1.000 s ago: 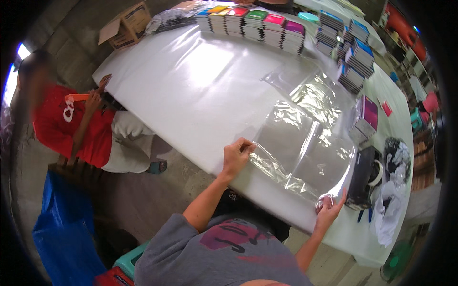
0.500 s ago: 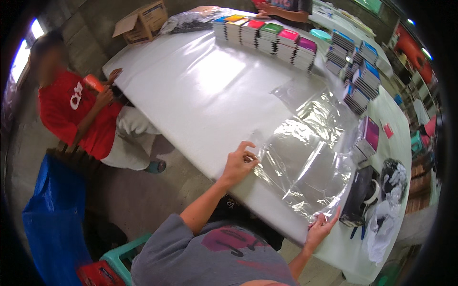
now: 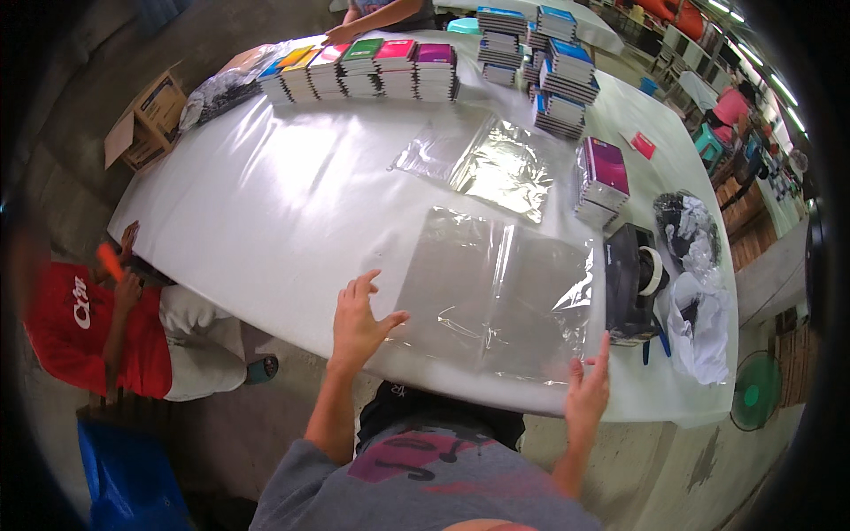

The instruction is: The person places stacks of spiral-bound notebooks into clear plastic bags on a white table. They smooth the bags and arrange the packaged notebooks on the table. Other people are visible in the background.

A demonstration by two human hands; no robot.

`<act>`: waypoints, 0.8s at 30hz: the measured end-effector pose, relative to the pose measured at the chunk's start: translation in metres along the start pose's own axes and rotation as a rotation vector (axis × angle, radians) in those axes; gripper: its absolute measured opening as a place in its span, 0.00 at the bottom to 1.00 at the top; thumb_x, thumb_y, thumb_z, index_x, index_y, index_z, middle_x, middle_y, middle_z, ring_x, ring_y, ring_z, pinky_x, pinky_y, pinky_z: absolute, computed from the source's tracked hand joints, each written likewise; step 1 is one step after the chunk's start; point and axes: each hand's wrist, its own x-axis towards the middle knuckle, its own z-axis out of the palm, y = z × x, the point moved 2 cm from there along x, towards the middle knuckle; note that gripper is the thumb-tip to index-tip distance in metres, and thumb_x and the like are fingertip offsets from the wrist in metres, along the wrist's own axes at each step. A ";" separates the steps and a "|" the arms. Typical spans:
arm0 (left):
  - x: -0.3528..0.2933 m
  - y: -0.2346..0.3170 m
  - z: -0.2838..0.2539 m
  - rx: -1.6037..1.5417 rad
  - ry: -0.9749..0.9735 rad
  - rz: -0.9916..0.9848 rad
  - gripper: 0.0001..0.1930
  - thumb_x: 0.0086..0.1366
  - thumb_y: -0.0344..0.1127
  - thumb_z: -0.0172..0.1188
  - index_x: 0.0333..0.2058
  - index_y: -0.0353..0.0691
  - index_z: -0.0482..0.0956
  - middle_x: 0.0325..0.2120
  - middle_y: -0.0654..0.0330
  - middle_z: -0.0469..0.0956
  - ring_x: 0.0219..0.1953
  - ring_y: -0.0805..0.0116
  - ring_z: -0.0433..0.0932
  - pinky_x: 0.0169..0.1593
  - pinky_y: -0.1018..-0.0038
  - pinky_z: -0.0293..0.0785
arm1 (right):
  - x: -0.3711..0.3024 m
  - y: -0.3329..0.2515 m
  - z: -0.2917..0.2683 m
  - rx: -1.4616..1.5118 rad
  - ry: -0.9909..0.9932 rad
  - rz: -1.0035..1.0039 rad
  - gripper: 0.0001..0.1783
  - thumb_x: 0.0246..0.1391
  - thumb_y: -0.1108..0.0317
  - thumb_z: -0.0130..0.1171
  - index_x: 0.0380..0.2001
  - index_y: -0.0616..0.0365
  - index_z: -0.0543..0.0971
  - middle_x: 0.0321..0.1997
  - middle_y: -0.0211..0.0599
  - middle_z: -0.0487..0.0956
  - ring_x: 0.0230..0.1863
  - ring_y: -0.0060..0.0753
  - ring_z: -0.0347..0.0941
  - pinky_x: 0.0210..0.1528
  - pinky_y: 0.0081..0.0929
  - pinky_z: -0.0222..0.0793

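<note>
A clear plastic sheet or bag lies spread flat on the white-covered table in front of me; whether it is one layer or two I cannot tell. My left hand is open beside its left edge, thumb and fingers wide apart, holding nothing. At its lower right corner is my right hand, fingers stretched and thumb apart, close to or touching the edge. Just beyond lies more clear plastic, shiny and creased.
Right of the sheet stand a black tape dispenser and a stack of purple notebooks. Crumpled plastic lies beyond. Stacks of coloured notebooks line the far side. A person in a red shirt sits at left; another stands opposite.
My view has turned right. The near plastic, earlier wrinkled with both hands at its edges, now lies smoother and apart from the plastic behind. My left hand's fingers have opened off its edge.
</note>
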 end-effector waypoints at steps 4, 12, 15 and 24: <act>0.017 0.062 0.022 -0.110 -0.060 0.434 0.39 0.43 0.42 0.73 0.55 0.43 0.66 0.45 0.52 0.71 0.50 0.55 0.70 0.51 0.64 0.67 | 0.008 -0.039 -0.046 -0.041 0.009 -0.066 0.34 0.56 0.60 0.55 0.64 0.46 0.57 0.47 0.41 0.70 0.48 0.43 0.67 0.48 0.37 0.63; 0.009 0.165 0.125 0.341 -0.775 0.860 0.51 0.43 0.59 0.68 0.64 0.55 0.52 0.62 0.50 0.55 0.66 0.42 0.44 0.61 0.35 0.40 | 0.106 -0.126 -0.085 0.050 0.026 -0.624 0.29 0.47 0.71 0.61 0.56 0.51 0.69 0.45 0.43 0.72 0.46 0.43 0.69 0.47 0.34 0.65; 0.006 0.163 0.147 0.223 -0.722 0.907 0.49 0.44 0.58 0.67 0.64 0.57 0.53 0.62 0.51 0.53 0.67 0.43 0.42 0.58 0.29 0.38 | 0.161 -0.160 -0.071 0.077 -0.065 -0.723 0.28 0.46 0.72 0.61 0.54 0.51 0.71 0.44 0.43 0.73 0.44 0.44 0.70 0.46 0.34 0.67; -0.001 0.147 0.170 0.090 -0.604 0.978 0.29 0.58 0.42 0.55 0.60 0.55 0.60 0.60 0.53 0.56 0.66 0.52 0.50 0.56 0.29 0.43 | 0.362 -0.168 0.044 -0.246 0.348 -0.752 0.49 0.39 0.79 0.56 0.64 0.28 0.53 0.61 0.36 0.59 0.60 0.43 0.61 0.55 0.48 0.63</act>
